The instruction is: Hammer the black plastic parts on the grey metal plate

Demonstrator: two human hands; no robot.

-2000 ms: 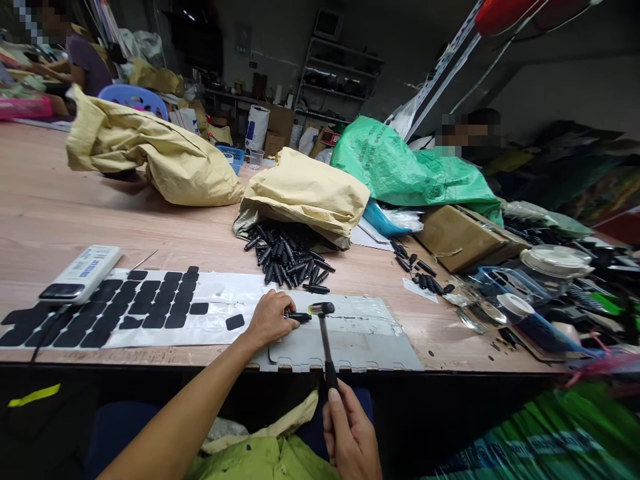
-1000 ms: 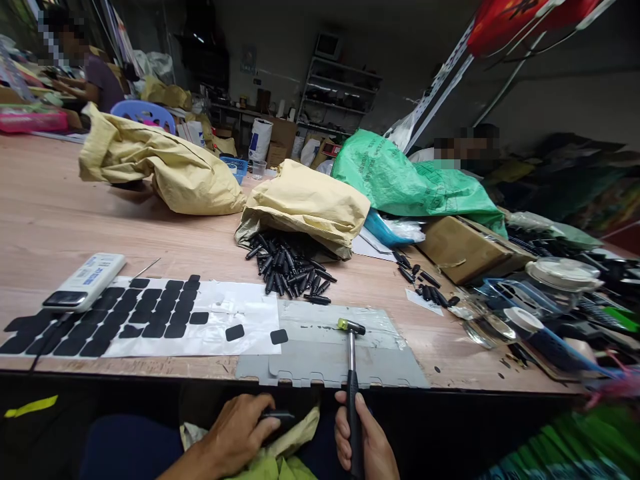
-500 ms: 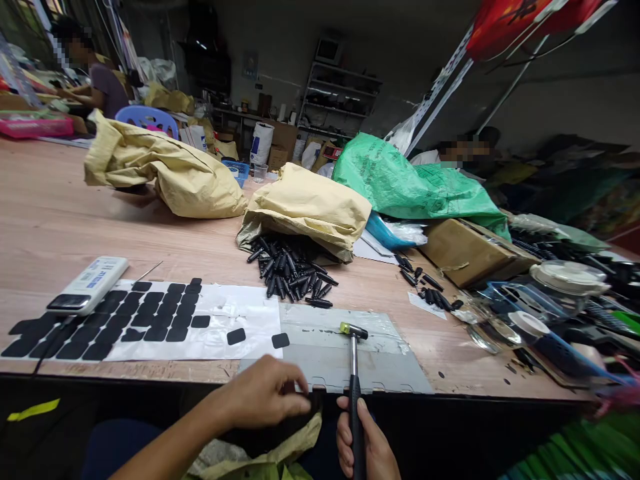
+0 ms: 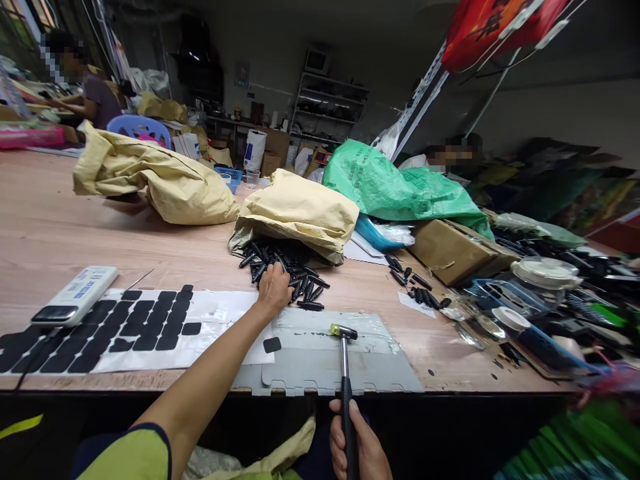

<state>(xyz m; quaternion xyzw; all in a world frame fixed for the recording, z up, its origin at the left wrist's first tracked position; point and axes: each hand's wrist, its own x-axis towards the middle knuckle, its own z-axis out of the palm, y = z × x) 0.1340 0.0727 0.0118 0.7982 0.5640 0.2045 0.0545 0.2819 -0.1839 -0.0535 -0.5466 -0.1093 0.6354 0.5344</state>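
My left hand reaches into a pile of black, pen-like plastic pieces at the mouth of a tan bag. Its fingers are bent down among the pieces, and their tips are hidden. In my right hand, the fingers are wrapped round the black handle of a small hammer. The hammer points away from me, its yellow-and-black head over a grey board at the table's front edge. A black rounded-square pad lies where the white sheet meets that board.
Rows of black pads cover the sheet's left part, with a white device beside them. A second tan bag, a green sack and a cardboard box stand further back. Jars and trays crowd the right.
My left hand has moved forward from the table's front edge to the black pieces. My right hand still holds the hammer. The view has shifted slightly.
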